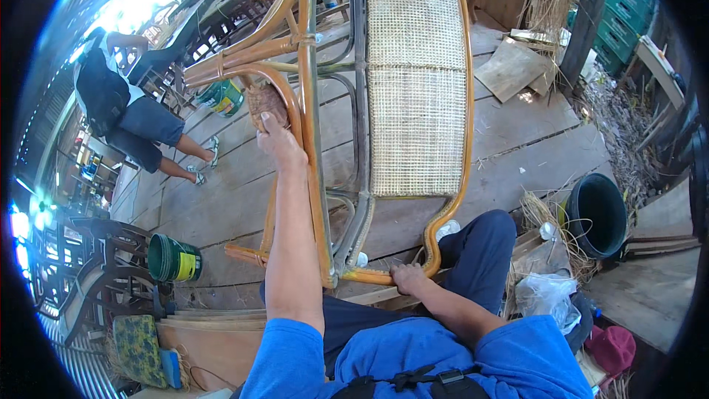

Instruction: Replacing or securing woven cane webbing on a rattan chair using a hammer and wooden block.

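Observation:
A rattan chair frame with a woven cane panel lies tipped in front of me, its varnished poles running lengthwise. My left hand reaches out on its left side, thumb up, closed on a rough brown wad, perhaps a crumpled cloth or pad. This wad sits against the inside of the curved rattan arm. Near my knee, my right hand grips the chair's bottom rail, beside the S-shaped bend at the lower right. The undersides of my left fingers are hidden.
Green buckets stand at left, far left and right. Wood sheets, fibre strands and a plastic bag lie at right. A person stands at far left. Dark chair frames crowd the left.

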Available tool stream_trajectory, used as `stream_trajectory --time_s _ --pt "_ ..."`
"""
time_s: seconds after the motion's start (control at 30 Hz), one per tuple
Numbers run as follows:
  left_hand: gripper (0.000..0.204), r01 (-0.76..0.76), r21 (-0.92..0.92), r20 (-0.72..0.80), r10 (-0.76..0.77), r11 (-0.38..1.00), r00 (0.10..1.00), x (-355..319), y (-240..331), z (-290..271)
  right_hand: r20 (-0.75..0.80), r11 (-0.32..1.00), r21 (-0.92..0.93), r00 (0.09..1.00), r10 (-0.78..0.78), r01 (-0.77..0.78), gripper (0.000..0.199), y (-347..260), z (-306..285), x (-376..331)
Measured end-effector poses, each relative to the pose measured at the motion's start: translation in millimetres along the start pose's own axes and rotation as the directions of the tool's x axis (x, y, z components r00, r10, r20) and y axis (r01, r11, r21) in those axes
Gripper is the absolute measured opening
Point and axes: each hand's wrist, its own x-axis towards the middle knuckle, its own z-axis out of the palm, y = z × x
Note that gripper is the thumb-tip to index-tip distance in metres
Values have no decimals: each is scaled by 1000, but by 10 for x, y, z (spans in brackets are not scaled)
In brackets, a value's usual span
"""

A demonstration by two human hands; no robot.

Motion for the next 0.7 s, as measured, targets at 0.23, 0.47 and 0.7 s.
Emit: stream_trajectory --time_s 0.23,0.47,0.7 --pt "46 49 60 -63 -45 997 997 40 9 122 -15 1000 -5 999 30 -30 32 91 -107 -162" --pt "47 91 93 -96 -82 992 992 115 6 226 -28 1000 14 999 -25 25 31 186 -321 -312" --pt "47 8 70 -74 -3 998 997 278 -147 191 23 996 6 996 -87 87 33 221 -405 -284"
